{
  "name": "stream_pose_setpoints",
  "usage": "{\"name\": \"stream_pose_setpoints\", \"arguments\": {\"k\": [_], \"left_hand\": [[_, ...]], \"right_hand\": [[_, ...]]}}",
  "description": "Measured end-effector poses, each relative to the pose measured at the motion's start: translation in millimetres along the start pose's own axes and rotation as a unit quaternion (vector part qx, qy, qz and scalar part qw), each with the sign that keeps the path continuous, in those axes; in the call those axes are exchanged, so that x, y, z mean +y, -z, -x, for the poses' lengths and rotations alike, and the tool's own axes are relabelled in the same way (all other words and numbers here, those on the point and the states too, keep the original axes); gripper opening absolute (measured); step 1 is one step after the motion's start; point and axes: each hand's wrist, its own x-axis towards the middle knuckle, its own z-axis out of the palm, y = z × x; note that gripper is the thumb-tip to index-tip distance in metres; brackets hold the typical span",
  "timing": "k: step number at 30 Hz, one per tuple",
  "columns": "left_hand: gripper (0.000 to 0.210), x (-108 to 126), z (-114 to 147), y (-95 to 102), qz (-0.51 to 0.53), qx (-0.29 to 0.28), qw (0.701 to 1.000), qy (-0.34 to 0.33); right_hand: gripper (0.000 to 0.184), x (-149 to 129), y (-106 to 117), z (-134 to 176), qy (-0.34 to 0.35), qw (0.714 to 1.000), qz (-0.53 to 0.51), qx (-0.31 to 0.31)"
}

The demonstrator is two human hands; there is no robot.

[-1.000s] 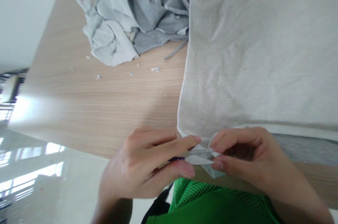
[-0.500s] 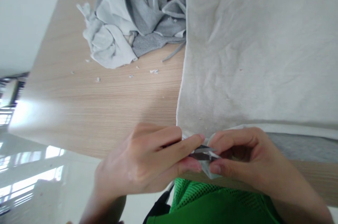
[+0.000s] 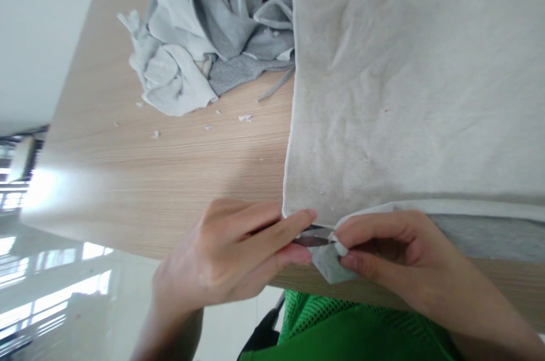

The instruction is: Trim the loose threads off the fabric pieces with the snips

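My left hand [image 3: 230, 253] is closed around small thread snips [image 3: 315, 238], with the two metal blades sticking out past the fingertips toward the right. The handle is hidden inside the fingers. Between thumb and fingers, my right hand [image 3: 395, 253] pinches a folded corner of pale fabric [image 3: 334, 264] at the table's front edge. The blade tips meet the cloth just beside my right fingertips. This corner appears to belong to the large beige fabric piece [image 3: 404, 94], which lies spread on the table over a grey layer [image 3: 485, 233].
A heap of grey and white fabric scraps [image 3: 238, 15] lies at the back of the wooden table [image 3: 170, 168]. Several tiny lint bits [image 3: 246, 118] are scattered in front of it. A green mesh garment [image 3: 332, 321] is below the front edge.
My left hand and the snips have shifted slightly left, drawing the blades back a little from my right fingers. More of the pinched corner now shows.
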Motion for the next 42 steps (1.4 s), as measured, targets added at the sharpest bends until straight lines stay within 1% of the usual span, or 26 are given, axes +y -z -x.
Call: {"name": "stream_pose_setpoints", "arguments": {"k": [3, 5, 7, 11, 14, 19, 22, 25, 29, 33, 38, 42], "left_hand": [[0.032, 2.4, 0.7, 4.8, 0.014, 0.003, 1.000, 0.013], [0.036, 5.4, 0.0, 9.3, 0.021, -0.003, 1.000, 0.010], [0.037, 7.7, -1.2, 11.8, 0.018, -0.020, 1.000, -0.003], [0.033, 7.6, -4.4, 8.6, -0.016, -0.053, 0.998, -0.001], [0.031, 4.7, -7.5, 5.1, -0.025, -0.065, 0.997, -0.017], [0.029, 2.0, -10.0, 4.5, -0.015, -0.068, 0.997, -0.035], [0.031, 2.6, -8.7, 4.3, -0.014, -0.072, 0.997, -0.037], [0.031, 4.4, -6.6, 3.5, -0.021, -0.071, 0.997, -0.027], [0.032, 5.9, -4.0, 2.5, -0.016, -0.059, 0.998, -0.015], [0.031, 3.5, -2.2, 0.9, -0.001, -0.048, 0.999, -0.022], [0.029, 1.2, -0.5, -2.5, 0.006, -0.049, 0.999, -0.020], [0.030, 2.1, 0.8, -6.5, 0.041, -0.028, 0.999, -0.001]], "right_hand": [[0.010, -0.2, -1.5, -1.3, -0.001, 1.000, 0.007, 0.025], [0.011, -0.2, -2.0, -1.1, -0.001, 1.000, 0.009, 0.022], [0.011, 0.3, -2.2, -0.5, 0.002, 1.000, 0.004, 0.016], [0.014, 2.7, -1.0, 0.8, -0.006, 1.000, -0.020, 0.013], [0.013, 4.3, 0.6, 1.4, -0.016, 0.999, -0.039, -0.005], [0.014, 6.4, 2.7, 1.7, -0.023, 0.998, -0.054, -0.027], [0.011, 7.7, 3.6, 1.7, -0.026, 0.997, -0.063, -0.029], [0.006, 7.8, 4.3, 1.8, -0.031, 0.997, -0.069, -0.021], [0.006, 6.5, 4.7, 1.7, -0.035, 0.996, -0.075, -0.021], [0.005, 5.7, 4.5, 1.2, -0.034, 0.995, -0.094, -0.026], [0.006, 5.5, 4.4, 0.8, -0.041, 0.994, -0.102, -0.026], [0.009, 4.5, 4.8, 0.4, -0.049, 0.993, -0.107, -0.031]]}}
